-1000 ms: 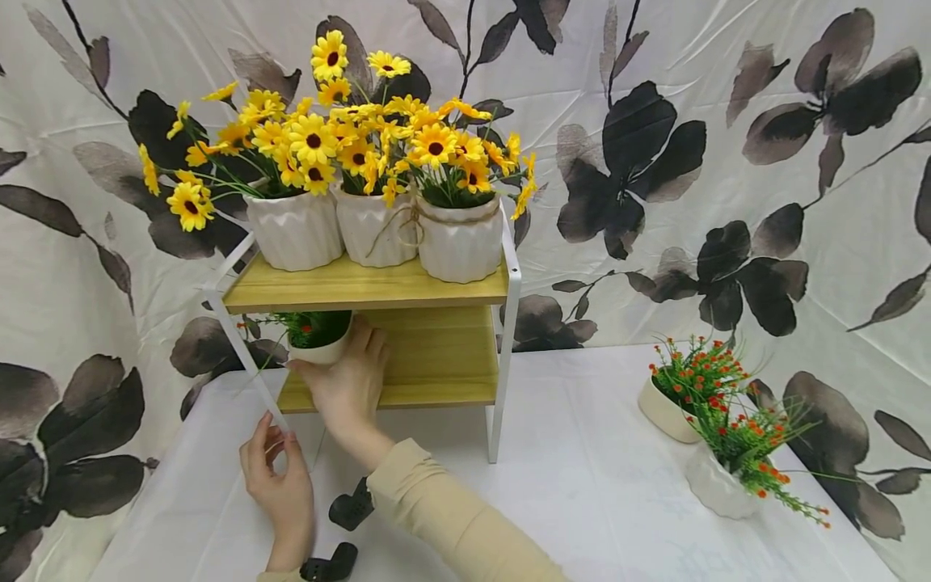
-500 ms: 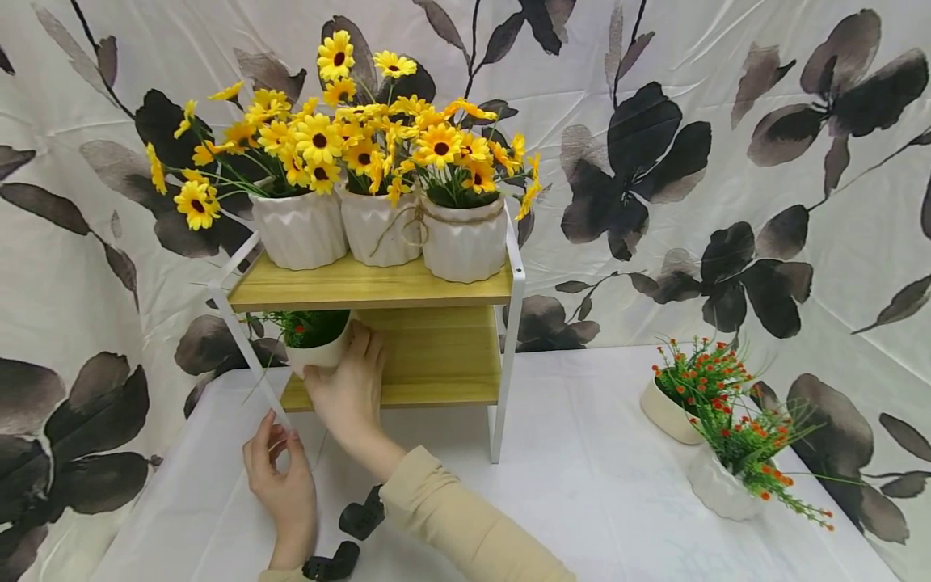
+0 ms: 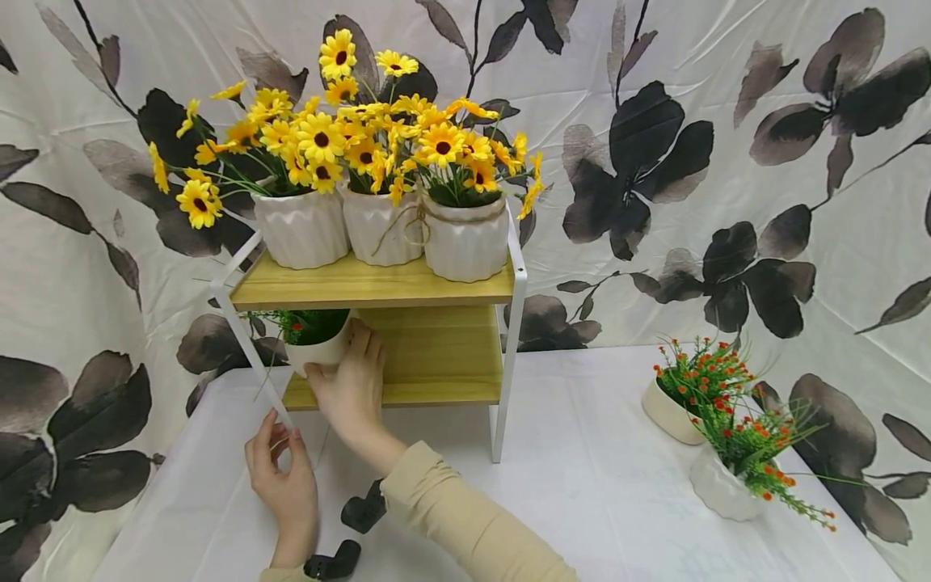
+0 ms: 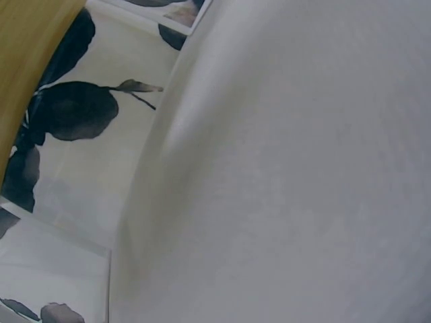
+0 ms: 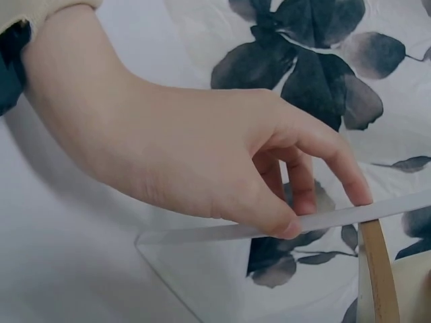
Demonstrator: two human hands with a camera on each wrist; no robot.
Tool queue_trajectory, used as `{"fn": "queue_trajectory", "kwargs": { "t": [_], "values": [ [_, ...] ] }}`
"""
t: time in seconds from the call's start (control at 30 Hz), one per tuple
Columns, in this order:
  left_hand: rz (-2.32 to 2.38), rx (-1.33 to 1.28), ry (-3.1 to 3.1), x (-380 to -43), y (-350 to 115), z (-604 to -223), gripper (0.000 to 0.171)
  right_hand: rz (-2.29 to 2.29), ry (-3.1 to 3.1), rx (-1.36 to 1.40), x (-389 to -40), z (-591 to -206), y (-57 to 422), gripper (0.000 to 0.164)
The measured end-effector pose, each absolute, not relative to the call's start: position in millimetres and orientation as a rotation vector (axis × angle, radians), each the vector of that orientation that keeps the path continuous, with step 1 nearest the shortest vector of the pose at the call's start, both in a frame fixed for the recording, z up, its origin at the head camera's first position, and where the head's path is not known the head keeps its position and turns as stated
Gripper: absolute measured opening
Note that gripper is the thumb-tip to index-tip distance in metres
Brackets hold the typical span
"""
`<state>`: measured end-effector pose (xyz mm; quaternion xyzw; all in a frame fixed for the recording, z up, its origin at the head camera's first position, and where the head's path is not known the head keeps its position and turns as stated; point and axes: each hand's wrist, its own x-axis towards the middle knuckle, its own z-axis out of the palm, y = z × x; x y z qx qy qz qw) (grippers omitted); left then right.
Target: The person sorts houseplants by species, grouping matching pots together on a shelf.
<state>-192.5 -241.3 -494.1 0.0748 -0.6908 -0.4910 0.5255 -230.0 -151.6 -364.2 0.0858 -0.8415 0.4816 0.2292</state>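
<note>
In the head view, my right hand [image 3: 352,388] grips a cream flowerpot [image 3: 320,354] on the left part of the middle board [image 3: 436,356] of a small shelf rack. Its thumb lies across the front, its fingers round the right side. Green plants with red flowers fill the pot, partly hidden under the top board [image 3: 378,287]. Lower left, my left hand [image 3: 284,477] pinches the rack's white left leg [image 3: 250,352]. The right wrist view shows this left hand [image 5: 202,155] close up, with thumb and forefinger at the white bar [image 5: 337,217] near a board's end.
Three white pots [image 3: 465,242] of yellow flowers line the top board. At the right of the white-covered table [image 3: 582,469] are a cream pot [image 3: 669,414] and a white pot [image 3: 723,485], both with red flowers. Floral cloth [image 3: 655,162] hangs behind.
The right hand has shifted the cream flowerpot slightly left along the middle board. The left hand has kept its hold on the leg. The head view has drifted a little.
</note>
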Motion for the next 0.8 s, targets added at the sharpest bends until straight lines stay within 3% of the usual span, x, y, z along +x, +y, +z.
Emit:
{"fn": "queue_trajectory", "kwargs": {
  "t": [0.5, 0.8],
  "values": [
    [-1.169, 0.179, -1.647, -192.8, -240.9, -494.9, 0.043, 1.562, -2.225, 0.284, -203.2, -370.5, -127.8, 0.069],
    [-1.182, 0.182, -1.667, -190.5, -240.3, -491.6, 0.042, 1.576, -2.233, 0.375, -184.8, -374.0, -98.2, 0.056]
  ]
}}
